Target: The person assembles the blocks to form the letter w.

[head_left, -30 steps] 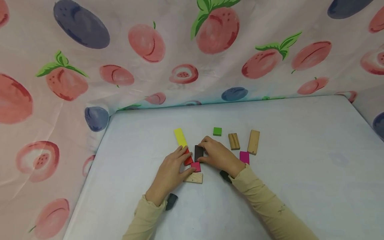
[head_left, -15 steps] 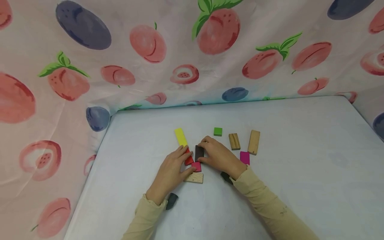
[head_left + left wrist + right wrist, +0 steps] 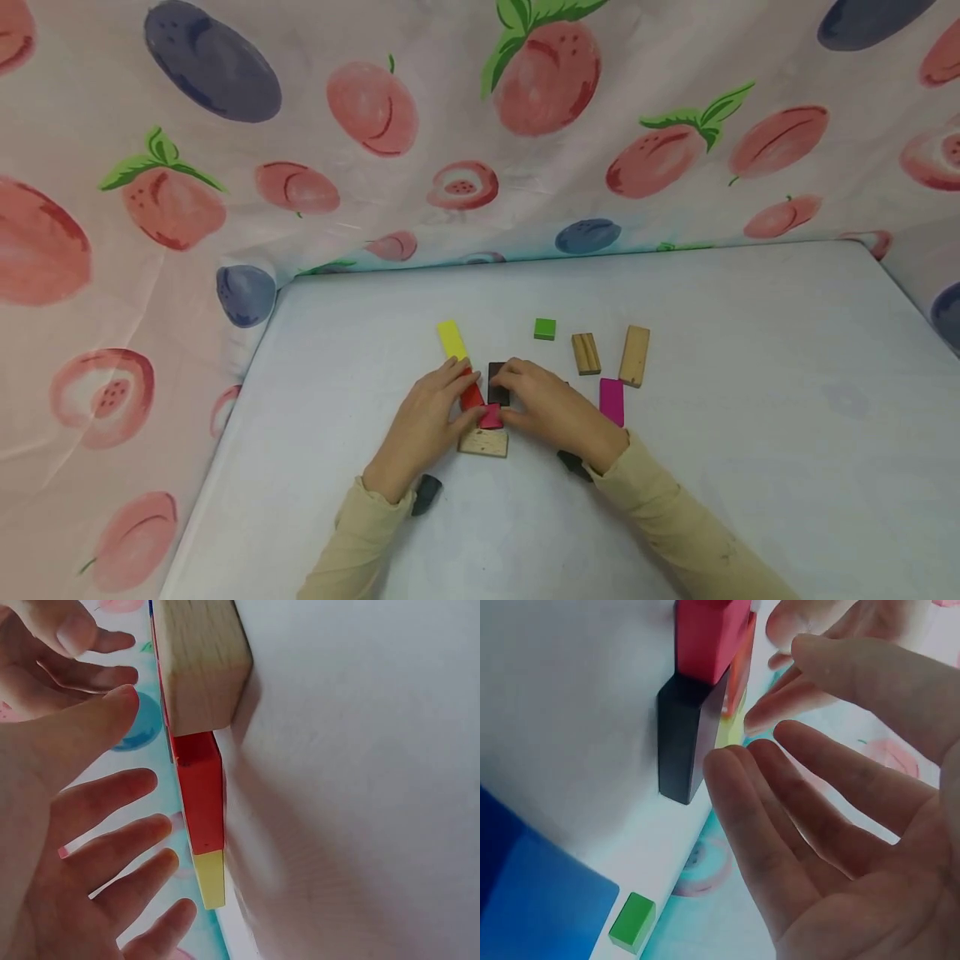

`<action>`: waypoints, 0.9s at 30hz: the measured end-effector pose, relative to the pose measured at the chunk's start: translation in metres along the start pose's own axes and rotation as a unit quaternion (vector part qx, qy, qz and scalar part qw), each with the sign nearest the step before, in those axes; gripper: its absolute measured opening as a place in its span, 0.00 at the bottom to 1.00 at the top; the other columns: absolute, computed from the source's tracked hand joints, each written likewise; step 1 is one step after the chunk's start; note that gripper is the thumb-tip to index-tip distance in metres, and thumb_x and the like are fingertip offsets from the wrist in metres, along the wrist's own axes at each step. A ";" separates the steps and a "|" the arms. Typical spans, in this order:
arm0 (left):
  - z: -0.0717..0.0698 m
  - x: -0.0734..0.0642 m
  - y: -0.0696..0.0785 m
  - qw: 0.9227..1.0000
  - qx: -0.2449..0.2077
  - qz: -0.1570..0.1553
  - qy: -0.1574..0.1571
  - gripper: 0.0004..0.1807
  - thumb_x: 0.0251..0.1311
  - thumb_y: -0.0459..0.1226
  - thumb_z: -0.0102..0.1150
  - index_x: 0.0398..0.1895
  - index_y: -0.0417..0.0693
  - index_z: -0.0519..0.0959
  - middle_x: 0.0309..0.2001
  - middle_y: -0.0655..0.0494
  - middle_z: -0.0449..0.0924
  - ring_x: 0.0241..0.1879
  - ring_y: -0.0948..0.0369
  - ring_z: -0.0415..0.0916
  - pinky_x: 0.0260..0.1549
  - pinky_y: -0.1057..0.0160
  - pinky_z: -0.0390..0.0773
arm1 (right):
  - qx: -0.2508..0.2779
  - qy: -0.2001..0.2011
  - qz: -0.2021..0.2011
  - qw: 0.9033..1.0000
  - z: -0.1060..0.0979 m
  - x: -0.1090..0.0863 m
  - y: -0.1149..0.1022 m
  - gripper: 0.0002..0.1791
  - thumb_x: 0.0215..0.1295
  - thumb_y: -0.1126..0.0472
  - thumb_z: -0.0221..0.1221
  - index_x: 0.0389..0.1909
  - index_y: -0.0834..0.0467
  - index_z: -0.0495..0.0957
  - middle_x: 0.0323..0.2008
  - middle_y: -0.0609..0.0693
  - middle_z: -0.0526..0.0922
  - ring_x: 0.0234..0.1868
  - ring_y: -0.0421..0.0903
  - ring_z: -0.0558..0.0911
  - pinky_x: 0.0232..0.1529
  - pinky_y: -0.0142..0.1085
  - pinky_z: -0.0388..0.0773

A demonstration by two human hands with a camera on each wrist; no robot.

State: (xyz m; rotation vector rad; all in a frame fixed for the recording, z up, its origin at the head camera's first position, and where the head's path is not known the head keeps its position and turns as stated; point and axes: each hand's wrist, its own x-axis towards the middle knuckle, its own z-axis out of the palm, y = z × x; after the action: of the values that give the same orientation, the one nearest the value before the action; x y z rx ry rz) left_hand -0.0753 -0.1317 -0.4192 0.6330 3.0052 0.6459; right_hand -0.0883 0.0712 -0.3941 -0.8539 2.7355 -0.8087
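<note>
In the head view, my left hand (image 3: pixel 420 421) hovers over a red block (image 3: pixel 471 392), its relaxed fingers apart from the block in the left wrist view. A yellow block (image 3: pixel 452 340) continues the line beyond the red one. My right hand (image 3: pixel 558 408) has its fingers loosely extended above a black block (image 3: pixel 497 385), and the right wrist view shows nothing held. Between the two thumbs lies a small pink block (image 3: pixel 491 417), partly covered. Nearest the body, a pale wooden block (image 3: pixel 482 443) lies crosswise, close to the pink one.
Farther right lie a green block (image 3: pixel 544 328), a grooved wooden block (image 3: pixel 586 354), a long wooden block (image 3: pixel 634 356) and a magenta block (image 3: pixel 611 402). A blue surface (image 3: pixel 540 885) shows in the right wrist view. A fruit-patterned cloth (image 3: pixel 465 108) hangs behind the table.
The right hand has let go of the black block and shifted towards the body, its thumb now beside the pink block. The left thumb has drawn back slightly; the wooden block has shifted slightly.
</note>
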 end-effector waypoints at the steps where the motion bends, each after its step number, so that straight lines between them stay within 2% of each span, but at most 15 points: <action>1: 0.000 0.000 0.000 1.000 0.002 0.001 0.000 0.29 0.61 0.49 0.67 0.63 0.48 0.78 0.70 0.52 0.70 0.73 0.52 0.62 0.69 0.48 0.66 | 0.002 0.000 -0.005 1.000 0.000 -0.001 -0.001 0.20 0.59 0.62 0.70 0.52 0.63 0.81 0.49 0.53 0.80 0.50 0.46 0.80 0.54 0.40 0.82; 4: -0.001 0.002 -0.001 1.000 0.004 0.002 0.000 0.29 0.61 0.48 0.68 0.63 0.48 0.78 0.69 0.51 0.70 0.72 0.52 0.62 0.69 0.48 0.66 | 0.009 -0.005 -0.014 1.000 0.001 -0.004 -0.005 0.20 0.58 0.62 0.71 0.51 0.63 0.82 0.47 0.53 0.80 0.49 0.46 0.80 0.52 0.40 0.83; 7: -0.001 0.003 -0.001 1.000 0.001 0.002 0.001 0.28 0.61 0.47 0.67 0.63 0.48 0.78 0.69 0.50 0.71 0.72 0.52 0.62 0.69 0.48 0.66 | 0.012 -0.021 -0.008 1.000 0.003 -0.006 -0.008 0.20 0.58 0.60 0.71 0.51 0.61 0.82 0.46 0.52 0.80 0.48 0.45 0.80 0.51 0.39 0.83; 12: 0.001 0.005 -0.005 1.000 -0.002 0.001 0.003 0.27 0.62 0.47 0.67 0.63 0.47 0.78 0.69 0.50 0.71 0.72 0.52 0.63 0.69 0.48 0.66 | -0.005 -0.049 -0.005 0.999 0.009 -0.008 -0.011 0.20 0.59 0.59 0.71 0.52 0.60 0.82 0.44 0.51 0.80 0.45 0.43 0.79 0.49 0.36 0.83; 20: 0.002 0.005 -0.007 1.000 -0.006 0.004 0.000 0.27 0.61 0.46 0.68 0.62 0.47 0.78 0.70 0.49 0.70 0.72 0.52 0.62 0.69 0.47 0.65 | -0.021 -0.047 -0.030 0.998 0.016 -0.015 -0.011 0.17 0.59 0.58 0.71 0.49 0.58 0.83 0.39 0.47 0.77 0.38 0.39 0.74 0.40 0.31 0.79; 27: 0.003 0.005 -0.007 1.000 -0.009 0.007 0.001 0.27 0.62 0.45 0.67 0.62 0.46 0.78 0.70 0.49 0.70 0.73 0.52 0.62 0.69 0.47 0.66 | -0.019 -0.049 -0.043 0.998 0.022 -0.018 -0.010 0.17 0.57 0.59 0.72 0.48 0.56 0.83 0.38 0.45 0.77 0.37 0.38 0.74 0.40 0.28 0.79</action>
State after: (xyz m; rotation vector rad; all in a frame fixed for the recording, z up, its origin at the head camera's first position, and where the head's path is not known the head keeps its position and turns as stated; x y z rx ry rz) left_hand -0.0826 -0.1347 -0.4242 0.6538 2.9956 0.6746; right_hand -0.0616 0.0643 -0.4075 -0.9968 2.6530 -0.7119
